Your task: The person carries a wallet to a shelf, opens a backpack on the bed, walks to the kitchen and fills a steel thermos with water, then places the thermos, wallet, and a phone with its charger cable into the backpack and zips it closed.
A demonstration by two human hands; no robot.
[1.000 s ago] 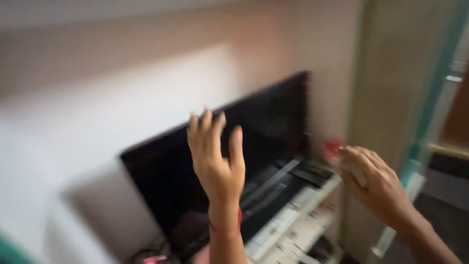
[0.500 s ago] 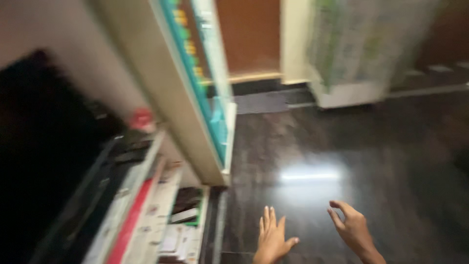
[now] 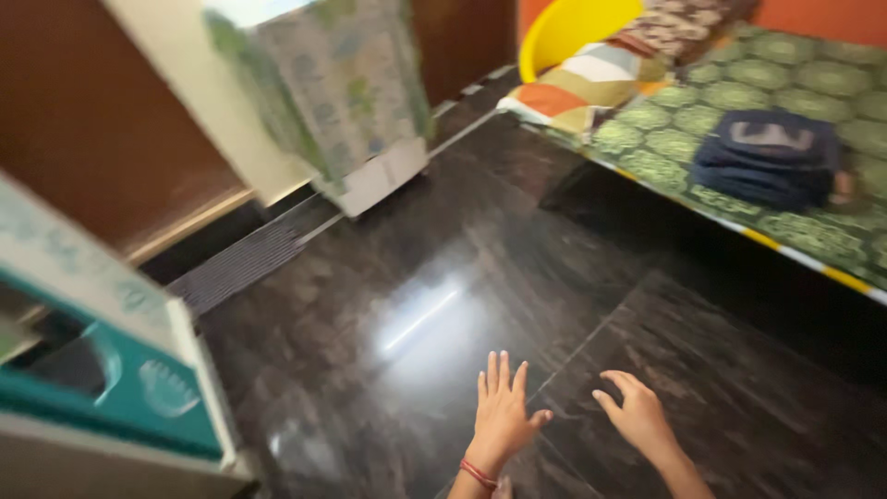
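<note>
While your left hand (image 3: 502,414) and right hand (image 3: 637,418) hung empty, fingers spread, the folded navy clothes (image 3: 767,157) lay well ahead, rightward, on the bed (image 3: 684,171).

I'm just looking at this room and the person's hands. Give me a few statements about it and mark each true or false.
1. Both hands are empty. True: the left hand and the right hand are open, fingers spread, above the dark glossy floor.
2. A folded dark blue cloth lies on the green patterned bed. True.
3. The left wrist is bare. False: it wears a red band.
4. The floor is covered with white carpet. False: it is dark, shiny tile reflecting light.
5. The right hand grips a cushion. False: the striped cushion lies on the bed, far from it.
</note>
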